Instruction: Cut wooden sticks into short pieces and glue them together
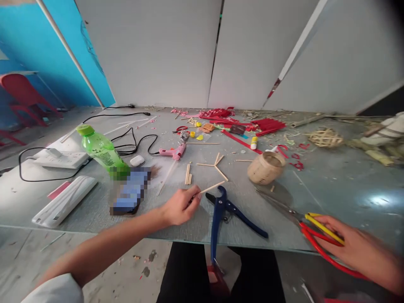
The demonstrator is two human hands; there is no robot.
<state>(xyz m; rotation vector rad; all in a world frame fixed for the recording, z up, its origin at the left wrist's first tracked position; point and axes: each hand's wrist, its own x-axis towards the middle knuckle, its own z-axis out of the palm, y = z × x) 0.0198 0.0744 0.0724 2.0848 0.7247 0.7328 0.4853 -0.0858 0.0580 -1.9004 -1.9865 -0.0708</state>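
Note:
My left hand (183,205) is closed around one end of a thin wooden stick (212,187), which points right over the table. Just right of it lies a blue pipe cutter (220,210), its handle hanging over the front edge. In my right hand (350,242) are large scissors (295,213) with red and yellow handles, their blades pointing left toward a bamboo cup (266,167). Behind my left hand, several sticks form a branching shape (215,165). A small group of short sticks (188,174) lies left of that.
A green bottle (102,149), phone (131,191), white power bank (65,202) and power strip (61,160) occupy the left side. A pink glue gun (173,152) lies mid-table. Red paper scraps (268,125), a glue bottle (253,143) and a woven ball (325,137) are farther back.

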